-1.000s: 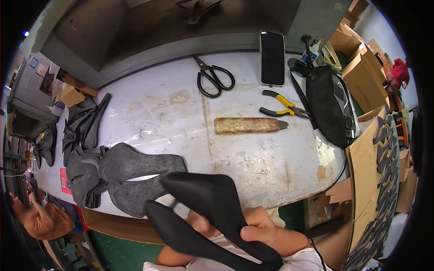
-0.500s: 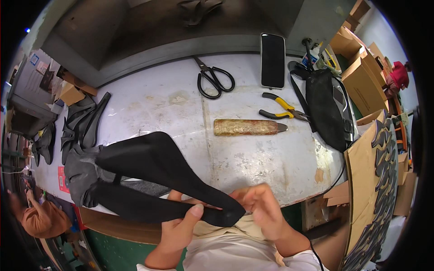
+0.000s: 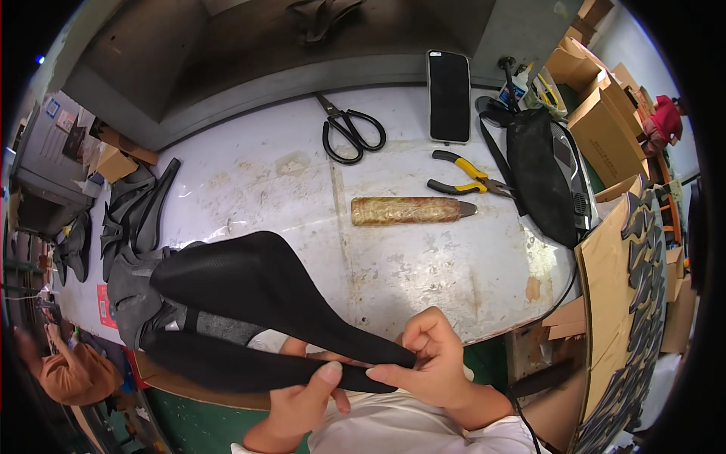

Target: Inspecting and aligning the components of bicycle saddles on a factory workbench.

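A long black shoe upper [image 3: 242, 276] with a slit-like opening stretches from the left side of the table to the front edge. My left hand [image 3: 302, 393] grips its lower strip, thumb on top and fingers underneath. At its narrow right end, my right hand [image 3: 435, 367] pinches the material between thumb and curled fingers. The upper's wide end rests against a heap of grey shoe uppers [image 3: 132, 295], which hides part of the pile. More dark uppers [image 3: 144, 204] lie behind that heap.
Beyond my hands lie a tape-wrapped knife [image 3: 408, 212], yellow-black pliers [image 3: 473, 180], black-handled scissors [image 3: 352, 136] and a phone [image 3: 448, 98]. A black pouch [image 3: 535, 178] sits at the right edge. Cardboard [image 3: 609, 303] bearing dark pieces stands right. A person [image 3: 79, 371] is at far left.
My right hand has closed on the upper's narrow end, where before it hovered blurred beside it. The upper has shifted slightly down, and its slit looks wider.
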Demonstrator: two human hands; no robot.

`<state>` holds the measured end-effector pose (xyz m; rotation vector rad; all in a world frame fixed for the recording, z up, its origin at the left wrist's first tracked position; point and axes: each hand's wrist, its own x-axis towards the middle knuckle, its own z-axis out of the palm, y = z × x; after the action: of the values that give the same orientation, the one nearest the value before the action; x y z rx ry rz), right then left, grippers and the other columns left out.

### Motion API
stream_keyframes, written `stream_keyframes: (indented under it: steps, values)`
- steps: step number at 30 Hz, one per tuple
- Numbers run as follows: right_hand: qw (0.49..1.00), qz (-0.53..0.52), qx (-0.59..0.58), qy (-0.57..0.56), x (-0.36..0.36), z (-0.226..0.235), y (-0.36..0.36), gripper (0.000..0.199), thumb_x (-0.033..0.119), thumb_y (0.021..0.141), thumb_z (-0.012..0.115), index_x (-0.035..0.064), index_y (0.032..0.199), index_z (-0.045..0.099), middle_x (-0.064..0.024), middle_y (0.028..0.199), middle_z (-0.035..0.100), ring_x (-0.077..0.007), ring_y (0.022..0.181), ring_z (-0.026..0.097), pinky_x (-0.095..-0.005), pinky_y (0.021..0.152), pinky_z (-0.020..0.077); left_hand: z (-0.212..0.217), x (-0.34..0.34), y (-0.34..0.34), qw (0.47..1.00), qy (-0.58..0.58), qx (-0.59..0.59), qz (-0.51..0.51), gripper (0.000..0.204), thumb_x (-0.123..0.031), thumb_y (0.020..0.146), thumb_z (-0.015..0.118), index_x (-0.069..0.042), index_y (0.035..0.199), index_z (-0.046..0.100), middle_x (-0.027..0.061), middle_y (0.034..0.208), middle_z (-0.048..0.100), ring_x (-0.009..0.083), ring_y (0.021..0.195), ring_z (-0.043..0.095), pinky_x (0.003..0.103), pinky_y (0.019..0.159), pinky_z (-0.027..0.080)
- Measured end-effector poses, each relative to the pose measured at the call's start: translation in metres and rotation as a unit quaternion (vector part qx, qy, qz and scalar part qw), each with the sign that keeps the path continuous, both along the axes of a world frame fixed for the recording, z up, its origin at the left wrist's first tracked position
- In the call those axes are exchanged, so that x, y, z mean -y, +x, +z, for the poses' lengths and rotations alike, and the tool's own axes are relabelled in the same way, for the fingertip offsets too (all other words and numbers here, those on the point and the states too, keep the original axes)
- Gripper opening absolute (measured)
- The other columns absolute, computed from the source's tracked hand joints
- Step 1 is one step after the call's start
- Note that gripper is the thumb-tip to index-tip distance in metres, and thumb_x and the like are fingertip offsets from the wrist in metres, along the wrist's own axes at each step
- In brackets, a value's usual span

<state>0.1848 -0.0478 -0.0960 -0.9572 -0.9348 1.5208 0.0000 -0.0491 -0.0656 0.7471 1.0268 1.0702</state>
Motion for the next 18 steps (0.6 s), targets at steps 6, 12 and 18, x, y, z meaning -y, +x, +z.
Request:
stream_keyframes:
  steps: [6, 12, 18]
  values:
    - [0.986, 0.049, -0.158, 0.030, 0.006, 0.004, 0.005, 0.053, -0.010, 0.082, 0.069, -0.0028, 0.120, 0.033, -0.0213, 0.092, 0.067, -0.0198, 0.084, 0.068, -0.0262, 0.070, 0.0530, -0.007, -0.007, -0.008, 0.960, -0.040, 0.267, -0.074, 0.064, -0.009, 0.097, 0.049, -0.003, 0.147, 0.010, 0.0252, 0.113, 0.062, 0.0319, 0.092, 0.069, 0.025, 0.042, 0.054]
    - [0.986, -0.101, -0.137, 0.001, -0.006, 0.010, 0.015, 0.050, -0.008, 0.088, 0.062, 0.0008, 0.130, 0.037, -0.0124, 0.089, 0.068, -0.0130, 0.077, 0.065, -0.0237, 0.069, 0.0507, -0.019, 0.006, 0.009, 0.985, 0.128, -0.041, -0.107, 0.048, -0.009, 0.092, 0.060, 0.001, 0.136, 0.042, 0.0203, 0.128, 0.056, 0.0295, 0.122, 0.055, 0.043, 0.103, 0.045]
    - [0.973, -0.059, -0.196, -0.109, -0.020, 0.016, 0.007, 0.043, -0.004, 0.090, 0.062, 0.0023, 0.126, 0.040, -0.0084, 0.084, 0.066, -0.0104, 0.073, 0.062, -0.0227, 0.065, 0.0494, -0.025, -0.024, -0.001, 0.979, 0.027, 0.100, -0.174, 0.027, -0.023, 0.097, 0.054, 0.001, 0.109, 0.056, 0.0089, 0.100, 0.059, 0.0154, 0.091, 0.056, 0.031, 0.085, 0.044]
